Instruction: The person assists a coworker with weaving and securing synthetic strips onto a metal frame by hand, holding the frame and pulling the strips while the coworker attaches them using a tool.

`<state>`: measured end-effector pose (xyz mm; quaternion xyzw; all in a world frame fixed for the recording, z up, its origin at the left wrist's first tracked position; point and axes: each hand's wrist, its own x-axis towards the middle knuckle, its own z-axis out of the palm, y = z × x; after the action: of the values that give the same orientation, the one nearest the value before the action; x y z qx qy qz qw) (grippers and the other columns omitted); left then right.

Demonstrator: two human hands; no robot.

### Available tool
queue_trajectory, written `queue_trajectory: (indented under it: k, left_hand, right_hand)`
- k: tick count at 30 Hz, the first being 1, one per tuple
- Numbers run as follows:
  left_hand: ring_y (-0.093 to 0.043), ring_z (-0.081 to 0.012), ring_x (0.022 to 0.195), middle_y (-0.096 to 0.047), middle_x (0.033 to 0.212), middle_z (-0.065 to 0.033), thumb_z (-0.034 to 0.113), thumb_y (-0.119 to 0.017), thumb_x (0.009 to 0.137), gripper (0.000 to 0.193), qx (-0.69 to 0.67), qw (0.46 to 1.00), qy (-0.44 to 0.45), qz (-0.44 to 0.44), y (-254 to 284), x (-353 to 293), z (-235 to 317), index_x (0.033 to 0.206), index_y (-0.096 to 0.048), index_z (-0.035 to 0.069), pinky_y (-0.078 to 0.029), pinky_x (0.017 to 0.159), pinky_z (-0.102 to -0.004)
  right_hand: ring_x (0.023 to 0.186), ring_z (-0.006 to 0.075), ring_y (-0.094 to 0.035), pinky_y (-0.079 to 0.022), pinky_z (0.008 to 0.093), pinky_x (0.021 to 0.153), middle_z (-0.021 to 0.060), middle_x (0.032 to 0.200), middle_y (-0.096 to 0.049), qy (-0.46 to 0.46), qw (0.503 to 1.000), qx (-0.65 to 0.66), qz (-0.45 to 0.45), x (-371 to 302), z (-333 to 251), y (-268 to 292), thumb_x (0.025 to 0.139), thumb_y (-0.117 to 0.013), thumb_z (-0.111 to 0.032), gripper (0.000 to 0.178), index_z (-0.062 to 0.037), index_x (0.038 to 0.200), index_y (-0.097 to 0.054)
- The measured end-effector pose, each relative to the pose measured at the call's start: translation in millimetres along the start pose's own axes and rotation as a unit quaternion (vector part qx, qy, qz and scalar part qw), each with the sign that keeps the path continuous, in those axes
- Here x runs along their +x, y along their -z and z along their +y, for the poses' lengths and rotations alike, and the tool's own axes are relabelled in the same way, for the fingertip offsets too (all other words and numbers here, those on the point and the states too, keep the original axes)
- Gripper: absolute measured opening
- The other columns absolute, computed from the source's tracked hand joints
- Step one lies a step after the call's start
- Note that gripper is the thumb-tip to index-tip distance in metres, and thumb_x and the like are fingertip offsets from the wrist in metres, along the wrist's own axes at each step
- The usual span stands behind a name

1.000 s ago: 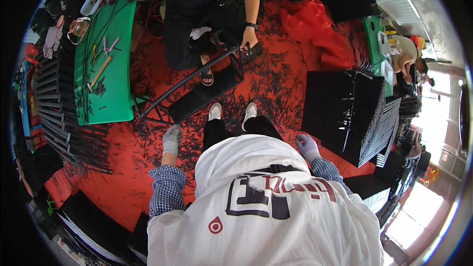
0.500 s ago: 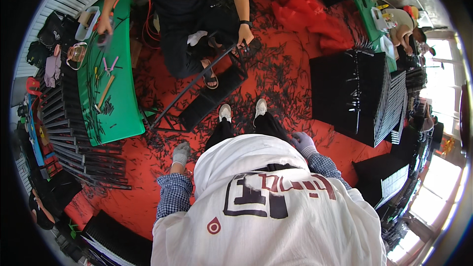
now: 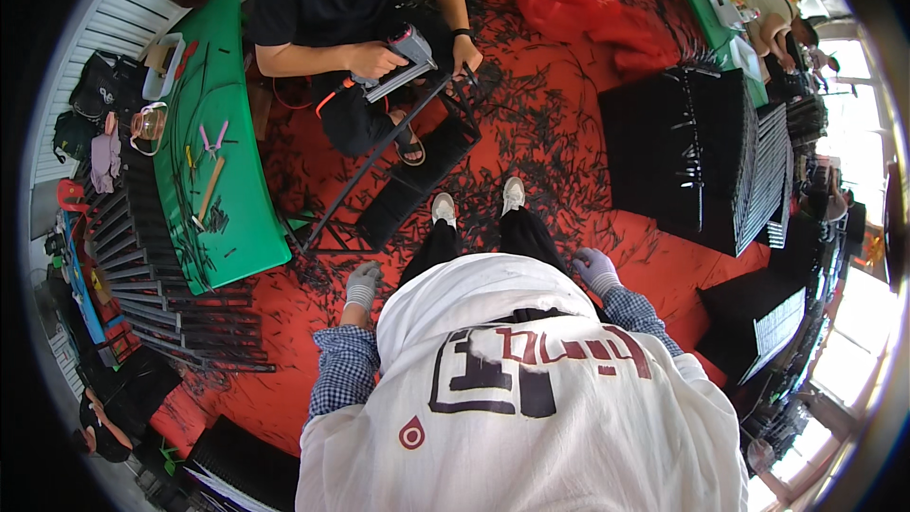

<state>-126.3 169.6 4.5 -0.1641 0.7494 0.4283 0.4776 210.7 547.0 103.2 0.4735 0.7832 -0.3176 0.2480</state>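
My left hand (image 3: 363,283), in a grey knitted glove, hangs beside my left hip with nothing visible in it; its fingers look loosely apart. On the other side my right hand (image 3: 596,270), gloved in pale grey, hangs by my right hip, fingers apart and holding nothing visible. Neither hand touches any object. In front of me a seated co-worker holds a pneumatic stapler (image 3: 406,63) with an orange hose against a black frame (image 3: 377,152). The co-worker's other hand grips the frame's upper end. Black panels (image 3: 409,185) lie beside the frame.
A green table (image 3: 237,237) at left bears pliers (image 3: 212,139), a hammer (image 3: 209,192) and black scraps. Black metal frames (image 3: 171,299) are stacked beside it. Black panels (image 3: 664,147) form a tall stack at right. Scraps litter the red floor (image 3: 559,161); another person works far right.
The co-worker's hand has come from the green table to the frame, bringing the stapler. The co-worker leans further right. My hands still hang at my sides; the view has shifted slightly.
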Motion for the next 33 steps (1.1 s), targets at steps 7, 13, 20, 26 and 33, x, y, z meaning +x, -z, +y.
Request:
queue_trajectory:
  k: [7,13,20,26,33]
  left_hand:
    - [-0.056,-0.0137,0.061,-0.061,0.078,-0.0075,0.007,-0.049,0.088,0.024,-0.024,1.0,0.002,-0.019,9.5,3.1,10.0,0.109,-0.057,-0.002,-0.046,0.056,-0.0258]
    - [-0.052,-0.0131,0.058,-0.059,0.074,-0.007,0.004,-0.048,0.088,0.024,0.005,1.0,-0.002,-0.008,3.4,-5.9,25.3,0.108,-0.057,-0.004,-0.044,0.052,-0.0256]
    - [-0.052,-0.0126,0.057,-0.059,0.074,-0.0064,0.005,-0.048,0.088,0.025,0.008,1.0,0.013,-0.011,-4.3,-14.0,40.5,0.109,-0.057,-0.004,-0.042,0.051,-0.0242]
    - [-0.06,-0.0156,0.067,-0.065,0.088,-0.0078,0.008,-0.051,0.088,0.027,0.035,0.999,-0.016,-0.037,5.6,8.2,26.8,0.113,-0.057,0.0,-0.049,0.058,-0.027]
    - [-0.054,-0.0118,0.058,-0.06,0.075,-0.0049,0.007,-0.049,0.088,0.025,0.009,1.0,0.005,-0.017,7.1,8.6,26.6,0.111,-0.057,0.0,-0.044,0.052,-0.0237]
  right_hand:
    - [0.09,0.0315,-0.059,-0.047,0.0387,0.081,0.0165,0.098,-0.058,0.005,1.0,0.004,0.008,-1.9,3.6,-12.3,0.081,-0.059,-0.026,0.026,-0.0087,0.101,-0.061]
    - [0.09,0.032,-0.059,-0.047,0.0384,0.082,0.017,0.098,-0.058,-0.02,0.999,0.029,0.002,-10.5,-2.3,-10.0,0.081,-0.059,-0.024,0.026,-0.0076,0.101,-0.061]
    - [0.089,0.0322,-0.058,-0.047,0.0383,0.081,0.0171,0.097,-0.058,-0.021,1.0,0.018,0.007,-11.1,0.6,-14.2,0.081,-0.058,-0.023,0.025,-0.007,0.1,-0.06]
    - [0.091,0.0328,-0.058,-0.046,0.0384,0.082,0.0172,0.096,-0.058,-0.02,0.999,0.033,0.013,-6.7,-0.5,-16.8,0.081,-0.059,-0.024,0.025,-0.0074,0.099,-0.061]
    - [0.093,0.0328,-0.057,-0.046,0.0389,0.082,0.0166,0.098,-0.059,-0.022,0.999,0.034,0.001,1.6,-0.6,-19.8,0.081,-0.059,-0.025,0.026,-0.0081,0.1,-0.061]
